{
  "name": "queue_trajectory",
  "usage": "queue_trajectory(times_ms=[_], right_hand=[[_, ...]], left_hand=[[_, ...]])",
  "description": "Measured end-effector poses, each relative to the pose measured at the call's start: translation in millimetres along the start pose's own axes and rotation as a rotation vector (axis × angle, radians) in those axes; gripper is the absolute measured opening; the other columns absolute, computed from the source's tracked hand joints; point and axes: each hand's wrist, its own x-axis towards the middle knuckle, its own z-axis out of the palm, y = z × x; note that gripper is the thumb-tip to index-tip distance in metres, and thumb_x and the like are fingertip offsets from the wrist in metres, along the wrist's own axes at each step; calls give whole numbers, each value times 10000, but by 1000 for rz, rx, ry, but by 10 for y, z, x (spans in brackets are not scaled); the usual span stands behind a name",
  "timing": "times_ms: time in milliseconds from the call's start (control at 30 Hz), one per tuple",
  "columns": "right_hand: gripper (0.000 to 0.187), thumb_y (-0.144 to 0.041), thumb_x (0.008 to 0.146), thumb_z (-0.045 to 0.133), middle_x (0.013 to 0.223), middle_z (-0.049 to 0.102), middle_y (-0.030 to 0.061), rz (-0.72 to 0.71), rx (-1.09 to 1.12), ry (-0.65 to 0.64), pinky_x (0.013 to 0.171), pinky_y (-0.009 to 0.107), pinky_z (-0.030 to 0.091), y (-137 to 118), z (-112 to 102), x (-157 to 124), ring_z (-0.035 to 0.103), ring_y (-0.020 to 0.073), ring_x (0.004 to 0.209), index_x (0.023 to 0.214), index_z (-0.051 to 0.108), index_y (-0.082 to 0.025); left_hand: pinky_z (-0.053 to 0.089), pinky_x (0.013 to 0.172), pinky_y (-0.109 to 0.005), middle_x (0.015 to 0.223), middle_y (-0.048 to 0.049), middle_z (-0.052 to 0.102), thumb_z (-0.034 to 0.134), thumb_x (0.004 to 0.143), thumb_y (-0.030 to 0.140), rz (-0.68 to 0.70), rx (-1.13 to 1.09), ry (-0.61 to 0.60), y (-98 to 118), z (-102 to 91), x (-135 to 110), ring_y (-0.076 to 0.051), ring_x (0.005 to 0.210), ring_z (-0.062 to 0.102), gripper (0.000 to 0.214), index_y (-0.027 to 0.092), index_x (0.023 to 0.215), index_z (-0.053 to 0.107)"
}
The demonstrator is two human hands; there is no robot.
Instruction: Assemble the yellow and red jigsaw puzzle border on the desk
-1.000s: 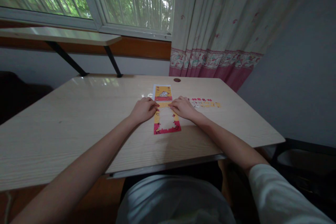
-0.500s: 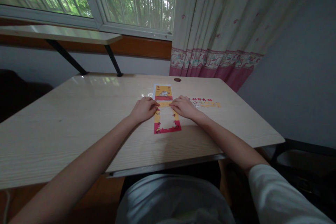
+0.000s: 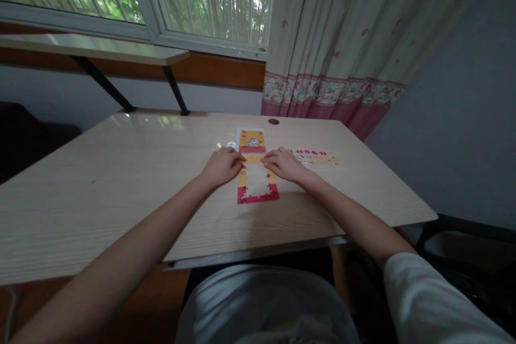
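Observation:
A border of joined jigsaw puzzle pieces [image 3: 258, 199], yellow above and red below, lies flat on the table with bare wood inside it. My left hand [image 3: 223, 165] rests at its upper left corner, fingers bent and their tips pressed together on the edge. Opposite it, my right hand [image 3: 284, 164] grips the upper right corner with bent fingers close together. Just beyond the border is a reference picture card [image 3: 252, 141] showing a white animal on yellow and red. Loose puzzle pieces [image 3: 323, 160] lie in rows to the right of my right hand, partly hidden by it.
The pale wooden table [image 3: 133, 188] reaches toward a window. A raised shelf [image 3: 121, 49] on black supports stands at the back left. Near the far edge is a round cable hole [image 3: 273, 121]. A curtain [image 3: 330, 37] hangs behind the table.
The view has shifted very slightly. Both hands stay at the top corners of the puzzle border, and the pieces and card look unmoved on the table.

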Motion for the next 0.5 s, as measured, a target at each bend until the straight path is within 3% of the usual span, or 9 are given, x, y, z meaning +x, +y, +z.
queue_trajectory(times_ms=[333, 500], right_hand=[[354, -383, 996, 430, 1235, 653, 83, 26, -51, -46, 895, 371, 359, -50, -67, 0, 536, 238, 1092, 1164, 701, -227], [370, -374, 1010, 396, 1186, 683, 70, 30, 55, -20, 904, 341, 356, 27, -26, 14, 554, 212, 1063, 1121, 707, -210]], left_hand=[[475, 799, -393, 985, -103, 674, 475, 864, 301, 1, 29, 12, 7, -7, -10, -260, 911, 599, 294, 196, 977, 725], [470, 808, -396, 1002, -106, 673, 474, 875, 306, 17, 40, 12, 7, -26, -22, -263, 925, 595, 302, 194, 995, 727]])
